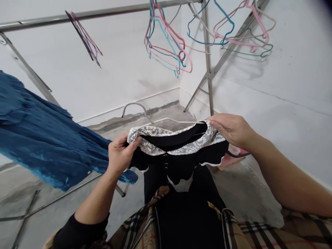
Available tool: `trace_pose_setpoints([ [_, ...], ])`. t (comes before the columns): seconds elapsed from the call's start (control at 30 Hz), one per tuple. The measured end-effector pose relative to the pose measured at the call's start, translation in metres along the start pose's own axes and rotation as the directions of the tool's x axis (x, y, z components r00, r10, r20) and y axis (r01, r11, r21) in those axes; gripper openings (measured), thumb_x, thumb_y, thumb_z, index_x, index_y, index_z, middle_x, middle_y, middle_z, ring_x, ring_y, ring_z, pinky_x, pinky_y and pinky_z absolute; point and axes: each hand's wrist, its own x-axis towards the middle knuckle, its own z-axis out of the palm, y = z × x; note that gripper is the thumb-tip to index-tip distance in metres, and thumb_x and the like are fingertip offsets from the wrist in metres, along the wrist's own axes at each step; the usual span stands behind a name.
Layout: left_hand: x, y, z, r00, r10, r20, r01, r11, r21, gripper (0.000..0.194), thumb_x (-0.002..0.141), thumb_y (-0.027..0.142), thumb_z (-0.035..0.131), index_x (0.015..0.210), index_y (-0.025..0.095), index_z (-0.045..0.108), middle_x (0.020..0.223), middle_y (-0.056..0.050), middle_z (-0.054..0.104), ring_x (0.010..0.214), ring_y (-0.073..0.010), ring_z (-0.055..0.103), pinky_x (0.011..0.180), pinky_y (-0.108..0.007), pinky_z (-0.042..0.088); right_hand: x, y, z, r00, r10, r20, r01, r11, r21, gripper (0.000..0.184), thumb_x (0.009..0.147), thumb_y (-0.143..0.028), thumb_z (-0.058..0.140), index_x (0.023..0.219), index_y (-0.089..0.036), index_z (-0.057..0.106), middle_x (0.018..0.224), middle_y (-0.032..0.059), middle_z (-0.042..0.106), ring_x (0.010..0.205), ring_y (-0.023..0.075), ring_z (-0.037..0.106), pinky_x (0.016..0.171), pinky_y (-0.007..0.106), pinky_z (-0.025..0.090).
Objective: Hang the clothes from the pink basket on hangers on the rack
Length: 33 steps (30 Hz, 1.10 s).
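A black garment with a white lace collar is stretched between my two hands in front of my body. My left hand pinches the left end of the collar, thumb on top. At the collar's right end, my right hand is closed on the lace and shoulder. A pale grey hanger sits in the neck opening, its hook pointing up and to the left. The hanger's lower part is mostly hidden by the cloth.
A metal rail crosses above, with several coloured hangers on it and purple and black hangers further left. Blue velvety clothing hangs at left. Metal legs stand in the corner. Something pink is behind my right hand.
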Motion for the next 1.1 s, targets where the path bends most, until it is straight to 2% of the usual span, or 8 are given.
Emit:
trace_pose_setpoints([
  [0.13,0.0,0.004,0.006,1.0,0.009,0.016,-0.009,1.0,0.0,0.024,0.068,0.034,0.074,0.085,0.017,0.075,0.086,-0.004,0.076,0.082,-0.0207,0.069,0.077,-0.031,0.055,0.001,-0.009,0.008,0.998,-0.021,-0.055,0.016,0.995,-0.096,0.032,0.099,-0.032,0.034,0.105,-0.024,0.064,0.101,0.0026,0.072,0.098,0.0186,0.068,0.085,0.032,0.051],
  [0.27,0.003,0.004,0.01,0.997,0.008,0.077,-0.009,1.0,0.01,0.026,0.072,0.036,0.073,0.088,0.015,0.074,0.087,-0.005,0.076,0.082,-0.0215,0.069,0.077,-0.031,0.055,0.006,-0.019,0.005,0.999,-0.041,0.016,0.043,0.983,-0.179,0.036,0.1,-0.039,0.033,0.103,-0.023,0.064,0.093,0.0017,0.074,0.084,0.017,0.07,0.069,0.029,0.048],
  [0.37,0.009,0.001,0.003,0.963,0.064,0.263,-0.064,0.998,-0.01,0.034,0.071,0.039,0.076,0.095,0.016,0.074,0.094,-0.007,0.076,0.087,-0.0233,0.069,0.081,-0.033,0.055,0.006,-0.02,-0.007,0.998,-0.056,0.014,0.057,0.976,-0.209,0.037,0.099,-0.045,0.036,0.102,-0.023,0.066,0.089,0.0005,0.074,0.079,0.0153,0.07,0.063,0.026,0.046],
  [0.5,0.016,-0.011,-0.015,0.873,0.05,0.485,-0.052,0.999,-0.01,0.046,0.072,0.04,0.076,0.111,0.018,0.069,0.106,-0.009,0.074,0.097,-0.0246,0.069,0.088,-0.036,0.055,-0.004,-0.01,-0.024,0.983,-0.078,-0.167,0.015,0.936,-0.353,0.04,0.097,-0.044,0.04,0.095,-0.018,0.07,0.084,0.0027,0.075,0.075,0.0159,0.071,0.06,0.025,0.045],
  [0.73,0.016,-0.035,-0.027,0.965,-0.065,0.256,0.045,0.996,0.082,0.029,0.075,0.045,0.071,0.081,0.017,0.073,0.081,-0.007,0.073,0.081,-0.0209,0.068,0.076,-0.033,0.056,-0.019,0.003,-0.031,0.965,-0.094,-0.246,-0.037,0.876,-0.482,0.048,0.096,-0.05,0.04,0.092,-0.015,0.072,0.084,0.003,0.075,0.075,0.0172,0.072,0.056,0.025,0.046],
  [0.87,0.013,-0.036,-0.019,0.943,-0.084,0.323,0.056,0.994,0.094,0.035,0.077,0.047,0.068,0.093,0.016,0.072,0.084,-0.007,0.072,0.077,-0.0194,0.067,0.072,-0.033,0.057,-0.021,-0.003,-0.03,0.965,-0.095,-0.244,-0.039,0.869,-0.493,0.044,0.097,-0.047,0.041,0.094,-0.015,0.072,0.083,0.0033,0.075,0.074,0.0181,0.072,0.055,0.027,0.045],
  [0.97,0.01,-0.022,-0.011,0.933,0.072,0.352,-0.118,0.987,0.109,0.037,0.079,0.043,0.068,0.106,0.019,0.069,0.101,-0.009,0.071,0.087,-0.0191,0.067,0.077,-0.033,0.056,-0.021,-0.009,-0.031,0.969,-0.07,-0.237,-0.047,0.89,-0.453,0.04,0.096,-0.044,0.044,0.094,-0.015,0.072,0.082,0.0042,0.075,0.073,0.0183,0.071,0.056,0.027,0.044],
  [1.1,0.001,0.018,-0.001,0.923,0.375,0.083,-0.383,0.909,0.163,0.024,0.084,0.031,0.064,0.105,0.02,0.068,0.098,-0.006,0.071,0.085,-0.0155,0.066,0.078,-0.028,0.055,-0.018,-0.017,-0.023,0.984,-0.006,-0.178,-0.061,0.928,-0.367,0.035,0.096,-0.042,0.047,0.1,-0.018,0.072,0.091,0.003,0.076,0.082,0.0179,0.072,0.062,0.027,0.047],
])
